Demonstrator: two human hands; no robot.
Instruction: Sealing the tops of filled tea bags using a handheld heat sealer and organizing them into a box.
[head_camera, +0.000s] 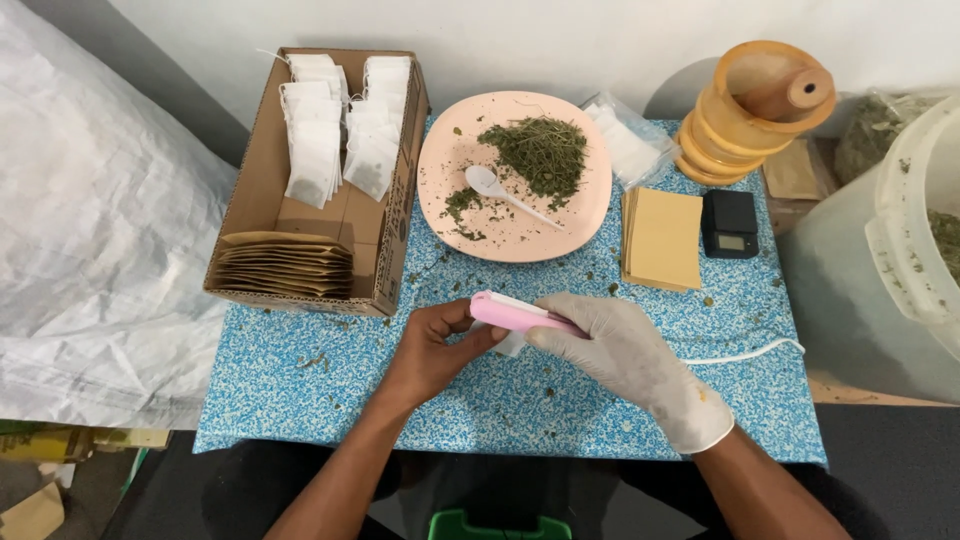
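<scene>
My right hand (625, 355), in a white glove, grips a pink and white handheld sealer (505, 311) over the blue speckled table (300, 380). My bare left hand (435, 350) pinches a small white tea bag (512, 343) that sits in the sealer's jaws, mostly hidden by my fingers. A white cord (745, 353) runs off to the right from behind my gloved hand. Just beyond the hands, a pink plate (580, 215) holds a heap of dried green herb (545, 152) and a white plastic spoon (495, 188).
A cardboard box (255, 185) at the left holds filled white tea bags and a stack of brown envelopes. Right of the plate lie tan envelopes (662, 238), a small black scale (729, 224), a clear bag and a wooden holder (755, 105). A large white bucket (880, 260) stands at the far right.
</scene>
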